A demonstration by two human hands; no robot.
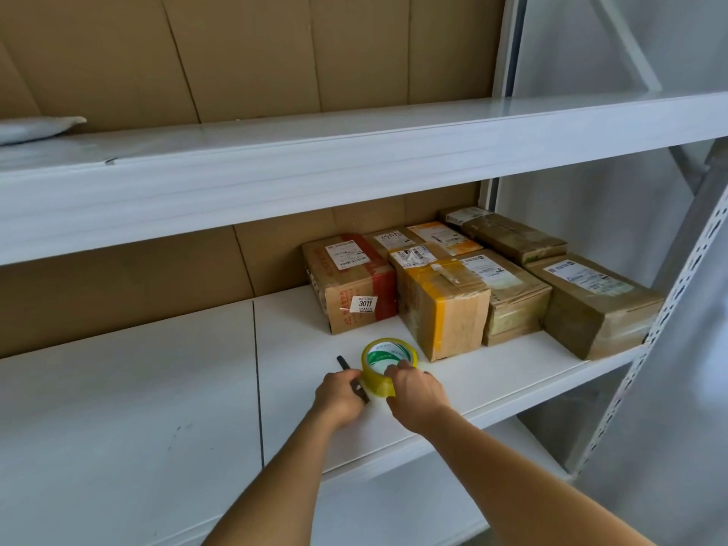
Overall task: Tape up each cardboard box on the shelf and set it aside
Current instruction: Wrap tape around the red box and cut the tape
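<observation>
Several taped cardboard boxes stand packed together at the right end of the white middle shelf point(157, 372), among them one with red tape and a "3011" sticker point(346, 285) and one with orange tape point(441, 305). In front of them a roll of yellowish tape point(388, 358) with a green and white core sits on the shelf. My right hand point(415, 392) grips the roll's near side. My left hand point(340, 396) holds a thin black tool point(350, 374), a cutter or pen, right beside the roll.
A brown cardboard sheet lines the back of the rack. The upper shelf point(354, 151) overhangs the boxes and carries a grey plastic parcel point(35, 128) at far left. A perforated metal upright point(669, 329) stands at the right. A lower shelf shows below.
</observation>
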